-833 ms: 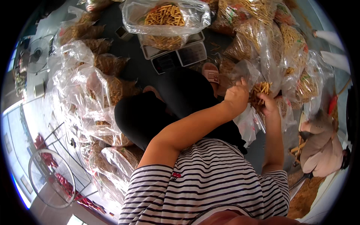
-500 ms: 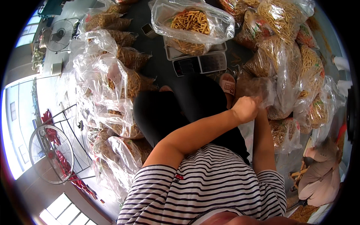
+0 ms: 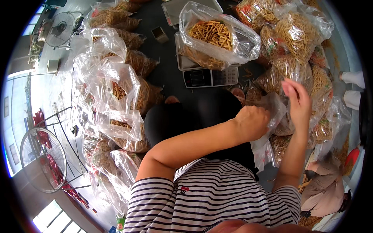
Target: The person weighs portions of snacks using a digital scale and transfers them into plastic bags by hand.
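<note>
Curled into a fist, my left hand (image 3: 253, 123) grips the gathered top of a clear plastic bag (image 3: 275, 106) beside my right knee. The bag's lower part is partly hidden by my hand and other bags. My right hand (image 3: 299, 101) is lifted just right of it, fingers apart and nothing in them. Ahead of my knees, an untied clear bag of short golden-brown sticks (image 3: 211, 35) rests on a digital scale (image 3: 210, 77), its mouth spread wide.
Filled clear bags (image 3: 136, 93) line my left side, and more filled bags (image 3: 293, 35) are piled on my right. A small square container (image 3: 159, 34) stands left of the scale. Fans (image 3: 43, 159) stand at far left. Another person (image 3: 324, 186) crouches at lower right.
My right hand has come away from the bag top and risen up and right, its fingers opening. My left hand keeps its grip. The whole view has shifted slightly.
</note>
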### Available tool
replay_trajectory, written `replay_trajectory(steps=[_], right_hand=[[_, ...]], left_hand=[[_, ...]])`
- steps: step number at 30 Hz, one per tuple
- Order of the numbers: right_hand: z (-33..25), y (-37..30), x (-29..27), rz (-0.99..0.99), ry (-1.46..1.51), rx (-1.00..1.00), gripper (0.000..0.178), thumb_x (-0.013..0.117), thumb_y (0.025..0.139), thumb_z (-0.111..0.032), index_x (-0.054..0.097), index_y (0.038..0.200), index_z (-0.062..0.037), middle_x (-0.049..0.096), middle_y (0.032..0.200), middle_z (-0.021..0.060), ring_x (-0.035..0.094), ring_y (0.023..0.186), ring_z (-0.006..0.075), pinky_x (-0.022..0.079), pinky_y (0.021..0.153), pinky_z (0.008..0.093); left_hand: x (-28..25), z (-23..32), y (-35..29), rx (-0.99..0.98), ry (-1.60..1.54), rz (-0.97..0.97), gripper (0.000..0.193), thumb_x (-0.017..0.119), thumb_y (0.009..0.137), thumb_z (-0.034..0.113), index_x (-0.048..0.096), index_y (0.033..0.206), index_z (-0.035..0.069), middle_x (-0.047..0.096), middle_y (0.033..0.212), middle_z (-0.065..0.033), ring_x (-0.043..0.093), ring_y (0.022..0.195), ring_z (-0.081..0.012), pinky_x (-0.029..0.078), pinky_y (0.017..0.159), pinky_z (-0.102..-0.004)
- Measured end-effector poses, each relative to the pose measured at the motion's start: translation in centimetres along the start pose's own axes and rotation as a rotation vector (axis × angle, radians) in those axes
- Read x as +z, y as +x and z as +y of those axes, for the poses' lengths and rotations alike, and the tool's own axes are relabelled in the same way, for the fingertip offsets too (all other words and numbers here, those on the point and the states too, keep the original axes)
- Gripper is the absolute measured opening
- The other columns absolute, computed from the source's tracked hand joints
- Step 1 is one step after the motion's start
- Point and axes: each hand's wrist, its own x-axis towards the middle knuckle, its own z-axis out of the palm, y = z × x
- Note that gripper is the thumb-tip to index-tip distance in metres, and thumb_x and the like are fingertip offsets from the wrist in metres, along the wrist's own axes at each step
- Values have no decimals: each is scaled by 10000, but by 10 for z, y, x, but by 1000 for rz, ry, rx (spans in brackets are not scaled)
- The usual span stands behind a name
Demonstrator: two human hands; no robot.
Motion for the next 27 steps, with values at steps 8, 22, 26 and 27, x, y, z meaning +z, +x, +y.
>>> replay_trajectory(steps=[8, 22, 26, 27], right_hand=[[-27, 201, 210, -787, -732, -36, 395, 414, 818, 61, 561, 1159, -74, 578, 1146, 169, 564, 1065, 290, 458, 886, 362], [-24, 203, 188, -620, -534, -179, 218, 659, 751, -98, 647, 940, 10, 633, 728, 83, 597, 660, 126, 474, 591, 280], [-53, 136, 99, -329, -282, -124, 190, 654, 795, -84, 646, 965, 1, 629, 748, 55, 571, 634, 87, 453, 553, 211], [-57, 117, 72, -273, -103, -151, 182, 648, 812, -93, 648, 974, -8, 626, 759, 48, 558, 615, 85, 440, 532, 192]], left_hand=[[-32, -23, -5, 269, -169, 115, 82, 583, 704, 102, 553, 709, 26, 591, 681, -135, 609, 623, -296, 499, 547, -370], [-45, -37, -11, 216, -11, 80, 98, 556, 680, 53, 553, 769, 14, 614, 707, -138, 637, 625, -268, 508, 506, -335], [-38, -36, -14, 222, 43, 88, 80, 548, 700, 67, 556, 768, 26, 616, 711, -130, 641, 657, -257, 513, 537, -336], [-36, -37, -15, 232, 40, 65, 80, 548, 700, 67, 556, 768, 26, 616, 711, -130, 641, 657, -257, 513, 537, -336]])
